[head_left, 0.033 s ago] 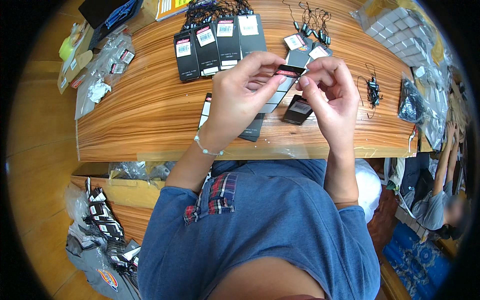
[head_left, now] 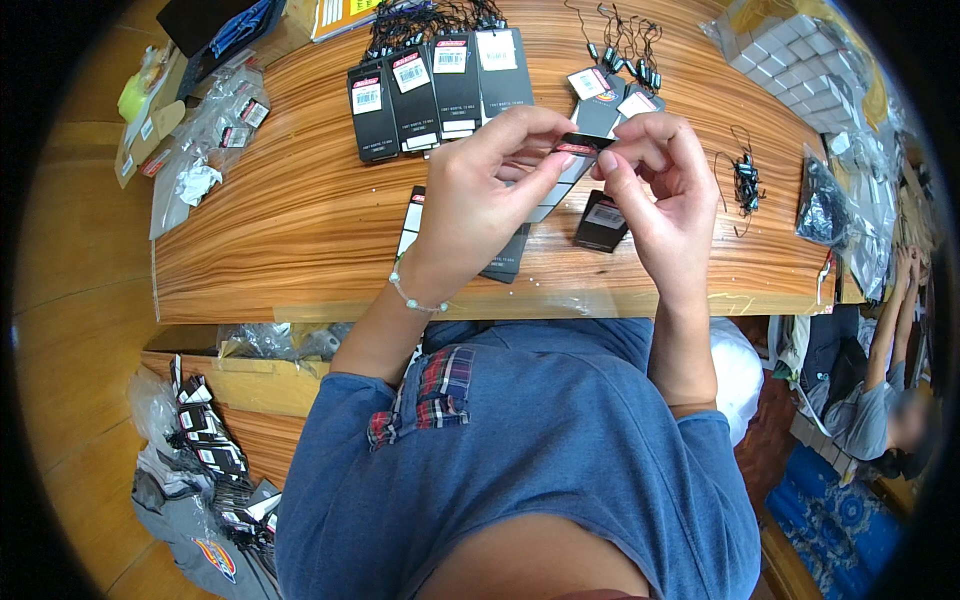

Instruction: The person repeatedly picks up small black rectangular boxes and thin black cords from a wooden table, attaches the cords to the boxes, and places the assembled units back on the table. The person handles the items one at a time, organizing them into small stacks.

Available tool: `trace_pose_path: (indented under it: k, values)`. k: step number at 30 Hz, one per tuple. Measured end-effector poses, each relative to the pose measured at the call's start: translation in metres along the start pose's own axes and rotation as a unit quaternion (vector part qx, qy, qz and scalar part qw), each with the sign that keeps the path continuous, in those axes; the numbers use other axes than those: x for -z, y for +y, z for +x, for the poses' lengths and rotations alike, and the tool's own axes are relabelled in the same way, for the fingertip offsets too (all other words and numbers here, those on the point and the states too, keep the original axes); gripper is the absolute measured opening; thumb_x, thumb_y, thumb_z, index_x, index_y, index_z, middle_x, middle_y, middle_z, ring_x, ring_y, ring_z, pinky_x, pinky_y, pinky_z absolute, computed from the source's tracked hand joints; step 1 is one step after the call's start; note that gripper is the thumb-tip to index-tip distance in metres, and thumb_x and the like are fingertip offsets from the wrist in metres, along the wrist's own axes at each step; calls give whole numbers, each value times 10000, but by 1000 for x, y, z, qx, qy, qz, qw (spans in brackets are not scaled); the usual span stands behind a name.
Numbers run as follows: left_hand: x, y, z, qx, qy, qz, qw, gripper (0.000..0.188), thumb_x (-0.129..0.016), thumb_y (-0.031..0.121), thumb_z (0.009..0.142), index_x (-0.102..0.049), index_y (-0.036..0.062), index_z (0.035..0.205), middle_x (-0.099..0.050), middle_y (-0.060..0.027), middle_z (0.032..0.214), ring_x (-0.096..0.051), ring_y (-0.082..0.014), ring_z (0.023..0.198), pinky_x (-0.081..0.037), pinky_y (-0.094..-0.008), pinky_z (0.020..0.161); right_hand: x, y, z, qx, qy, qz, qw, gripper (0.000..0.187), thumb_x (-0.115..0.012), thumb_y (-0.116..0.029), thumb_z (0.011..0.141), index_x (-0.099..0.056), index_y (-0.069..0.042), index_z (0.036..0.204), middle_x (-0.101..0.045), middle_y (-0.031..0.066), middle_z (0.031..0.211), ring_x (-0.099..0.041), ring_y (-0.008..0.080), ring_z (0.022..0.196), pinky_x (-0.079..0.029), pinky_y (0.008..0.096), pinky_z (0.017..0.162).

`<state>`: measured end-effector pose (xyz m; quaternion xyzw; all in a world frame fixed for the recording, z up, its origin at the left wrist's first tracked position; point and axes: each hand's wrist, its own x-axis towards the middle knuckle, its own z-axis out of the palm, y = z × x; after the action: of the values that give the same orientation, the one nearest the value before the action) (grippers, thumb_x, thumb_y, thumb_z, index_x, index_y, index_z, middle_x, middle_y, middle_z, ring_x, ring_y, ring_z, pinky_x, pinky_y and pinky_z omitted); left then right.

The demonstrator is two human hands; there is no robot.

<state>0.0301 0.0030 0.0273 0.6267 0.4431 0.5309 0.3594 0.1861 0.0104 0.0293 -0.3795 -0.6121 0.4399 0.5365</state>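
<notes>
Pinching black hang tag (head_left: 578, 146): left hand (head_left: 480, 195), right hand (head_left: 660, 185); finished tag row (head_left: 435, 85), loose strings (head_left: 745, 180) nearby.

Both arms came up from the bottom of the picture and bent in toward each other. The left hand (head_left: 478, 190) was curled, with its thumb and first fingers pinched shut at the tips, and a bead bracelet sat on its wrist. The right hand (head_left: 660, 195) was just beside it, fingertips almost touching the left ones, also pinched together, palm turned inward.
</notes>
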Motion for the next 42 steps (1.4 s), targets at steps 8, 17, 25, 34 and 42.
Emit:
trace_pose_path:
  k: [8, 17, 25, 34, 42]
  values:
    - [-2, -4, 9, -7, 79, -75, 994, 109, -582, 8, 814, -595, 31, 920, -608, -49, 845, -613, -79, 710, -511, -218, 577, 12, -4, 8, -30, 13, 92, 995, 184, -536, -1, 823, -479, -11, 998, -597, 74, 726, -555, 82, 657, -428, 188, 573]
    - [-21, -21, 4, -101, -115, 132, 979, 158, -651, 142, 759, -616, 24, 857, -532, -102, 872, -544, -225, 811, -426, -301, 715, 28, 6, 18, -78, 5, 425, 902, 210, -532, -26, 834, -463, -24, 1032, -584, 123, 750, -529, 145, 638, -440, 267, 607]
    - [-22, -24, 9, -82, -184, 48, 978, 144, -629, 154, 768, -604, 14, 793, -561, -89, 793, -558, -243, 753, -426, -325, 665, 36, 2, 17, -64, 4, 454, 889, 186, -520, -35, 844, -491, -34, 1028, -568, 117, 754, -508, 149, 639, -399, 256, 569]
    - [-11, -5, 12, -58, -66, 1, 996, 108, -581, 16, 792, -586, 13, 899, -597, -88, 880, -584, -162, 816, -465, -260, 705, 21, -17, 8, -52, -32, 101, 993, 237, -528, 47, 791, -462, -10, 1011, -574, 24, 720, -536, 57, 665, -413, 173, 602]
    - [-11, -3, 9, -47, -20, -27, 998, 213, -612, -12, 773, -577, 0, 983, -648, -80, 862, -635, -138, 818, -515, -238, 686, 13, -8, 7, 6, -1, -46, 999, 199, -553, 36, 770, -485, -14, 951, -555, 10, 671, -495, 33, 615, -382, 176, 560]
